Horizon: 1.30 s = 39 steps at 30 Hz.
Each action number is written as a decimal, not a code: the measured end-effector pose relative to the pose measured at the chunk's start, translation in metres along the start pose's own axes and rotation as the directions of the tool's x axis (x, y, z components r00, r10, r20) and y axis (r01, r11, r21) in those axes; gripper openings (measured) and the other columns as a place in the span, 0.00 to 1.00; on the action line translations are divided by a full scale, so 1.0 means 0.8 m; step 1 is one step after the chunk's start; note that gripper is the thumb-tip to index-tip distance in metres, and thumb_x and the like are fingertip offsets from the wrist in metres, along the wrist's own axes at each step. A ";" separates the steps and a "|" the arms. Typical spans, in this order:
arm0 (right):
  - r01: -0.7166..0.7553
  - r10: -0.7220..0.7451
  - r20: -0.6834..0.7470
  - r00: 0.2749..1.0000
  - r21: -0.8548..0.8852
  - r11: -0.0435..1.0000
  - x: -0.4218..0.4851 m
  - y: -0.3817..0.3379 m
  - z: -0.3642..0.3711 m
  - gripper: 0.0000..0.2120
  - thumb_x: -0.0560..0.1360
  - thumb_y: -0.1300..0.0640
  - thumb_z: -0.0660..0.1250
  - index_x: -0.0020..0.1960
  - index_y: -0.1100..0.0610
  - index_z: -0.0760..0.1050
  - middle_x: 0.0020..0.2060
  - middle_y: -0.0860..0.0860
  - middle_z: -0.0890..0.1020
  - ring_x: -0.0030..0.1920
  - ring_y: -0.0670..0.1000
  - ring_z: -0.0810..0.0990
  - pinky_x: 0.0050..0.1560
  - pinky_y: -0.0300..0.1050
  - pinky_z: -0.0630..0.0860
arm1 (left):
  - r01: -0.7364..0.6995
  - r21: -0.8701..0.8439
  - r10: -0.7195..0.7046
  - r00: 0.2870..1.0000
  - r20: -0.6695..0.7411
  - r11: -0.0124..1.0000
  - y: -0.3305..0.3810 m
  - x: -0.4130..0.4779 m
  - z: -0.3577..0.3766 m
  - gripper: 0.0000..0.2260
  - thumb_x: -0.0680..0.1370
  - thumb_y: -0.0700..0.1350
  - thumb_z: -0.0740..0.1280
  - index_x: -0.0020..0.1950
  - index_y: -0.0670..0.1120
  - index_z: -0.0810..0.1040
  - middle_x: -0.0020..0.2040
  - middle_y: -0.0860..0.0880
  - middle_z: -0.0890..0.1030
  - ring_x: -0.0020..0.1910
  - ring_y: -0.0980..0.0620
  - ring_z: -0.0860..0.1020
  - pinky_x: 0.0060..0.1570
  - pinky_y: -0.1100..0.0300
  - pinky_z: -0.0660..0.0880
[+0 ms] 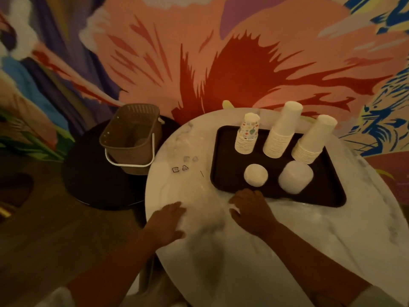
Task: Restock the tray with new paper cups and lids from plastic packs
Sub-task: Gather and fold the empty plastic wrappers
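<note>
Both hands lay flat and loose on the round white marble table (243,251), holding nothing: left hand (168,222) near its edge, right hand (252,211) just shy of the dark rectangular tray (223,173). On it stood three upside-down paper cup stacks (281,131) and two white lid piles (255,175). Brown plastic basket (132,138) sat off left.

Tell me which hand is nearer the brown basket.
Left. The left hand rests on the table's near-left edge, below the brown basket. The right hand sits farther right, by the tray.
</note>
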State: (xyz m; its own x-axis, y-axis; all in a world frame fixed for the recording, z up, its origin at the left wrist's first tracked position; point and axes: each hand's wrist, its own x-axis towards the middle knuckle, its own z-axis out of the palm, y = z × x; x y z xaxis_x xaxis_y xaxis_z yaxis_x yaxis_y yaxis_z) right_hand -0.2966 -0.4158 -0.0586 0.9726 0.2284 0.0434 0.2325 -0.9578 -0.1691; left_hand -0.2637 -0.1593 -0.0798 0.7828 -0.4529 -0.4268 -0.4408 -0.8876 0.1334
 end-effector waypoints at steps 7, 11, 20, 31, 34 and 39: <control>-0.175 0.138 0.428 0.893 0.050 0.983 0.039 -0.061 0.037 0.36 0.73 0.42 0.64 0.75 0.43 0.49 0.75 0.52 0.55 0.73 0.60 0.55 0.71 0.58 0.61 | -0.078 -0.026 0.075 0.991 -0.108 0.997 -0.026 0.009 -0.010 0.14 0.79 0.45 0.59 0.64 0.47 0.70 0.66 0.48 0.71 0.63 0.48 0.72 0.61 0.55 0.70; -0.407 0.260 0.448 0.855 0.271 0.872 0.052 -0.079 0.036 0.26 0.72 0.48 0.68 0.68 0.50 0.68 0.65 0.55 0.69 0.65 0.55 0.68 0.67 0.48 0.68 | -0.077 -0.315 0.035 0.990 -0.138 0.946 -0.038 0.012 -0.015 0.11 0.78 0.49 0.62 0.56 0.46 0.76 0.59 0.48 0.77 0.61 0.49 0.74 0.59 0.60 0.67; -0.392 0.300 0.349 0.888 0.230 0.891 0.064 -0.077 0.015 0.26 0.77 0.63 0.60 0.72 0.45 0.61 0.68 0.53 0.66 0.70 0.55 0.65 0.64 0.46 0.68 | 0.214 -0.977 -0.313 0.928 0.201 0.009 -0.037 0.035 -0.053 0.28 0.74 0.30 0.64 0.70 0.48 0.58 0.38 0.43 0.79 0.19 0.55 0.77 0.20 0.66 0.73; -0.537 0.098 0.571 0.815 0.681 0.498 0.061 -0.097 0.009 0.14 0.78 0.59 0.62 0.63 0.57 0.73 0.61 0.55 0.76 0.62 0.54 0.73 0.59 0.44 0.73 | 0.321 -0.908 -0.218 0.898 0.382 -0.268 -0.035 0.033 -0.053 0.04 0.77 0.35 0.62 0.49 0.43 0.73 0.47 0.43 0.73 0.44 0.44 0.74 0.41 0.50 0.74; -0.624 0.127 0.618 0.776 0.722 0.299 0.059 -0.087 0.007 0.13 0.77 0.45 0.59 0.52 0.49 0.80 0.59 0.50 0.76 0.59 0.55 0.74 0.55 0.47 0.75 | 0.251 -0.959 -0.260 0.925 0.278 -0.132 -0.038 0.045 -0.042 0.18 0.78 0.34 0.61 0.63 0.49 0.64 0.50 0.45 0.72 0.40 0.46 0.74 0.34 0.53 0.78; -0.698 0.174 0.688 0.705 0.716 -0.007 0.064 -0.069 0.010 0.23 0.77 0.40 0.54 0.43 0.54 0.80 0.49 0.57 0.81 0.49 0.57 0.79 0.49 0.50 0.75 | 0.270 -0.961 -0.285 0.926 0.246 0.049 -0.024 0.055 -0.052 0.13 0.80 0.52 0.60 0.58 0.45 0.73 0.55 0.43 0.76 0.52 0.42 0.76 0.50 0.50 0.75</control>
State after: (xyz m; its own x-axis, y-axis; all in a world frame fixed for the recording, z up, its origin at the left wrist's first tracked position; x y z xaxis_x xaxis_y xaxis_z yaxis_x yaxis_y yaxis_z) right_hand -0.2595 -0.3496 -0.0550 0.7277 0.1145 -0.6763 -0.6781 -0.0279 -0.7344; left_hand -0.2021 -0.1655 -0.0640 0.7428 -0.1460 -0.6534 0.6123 -0.2468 0.7511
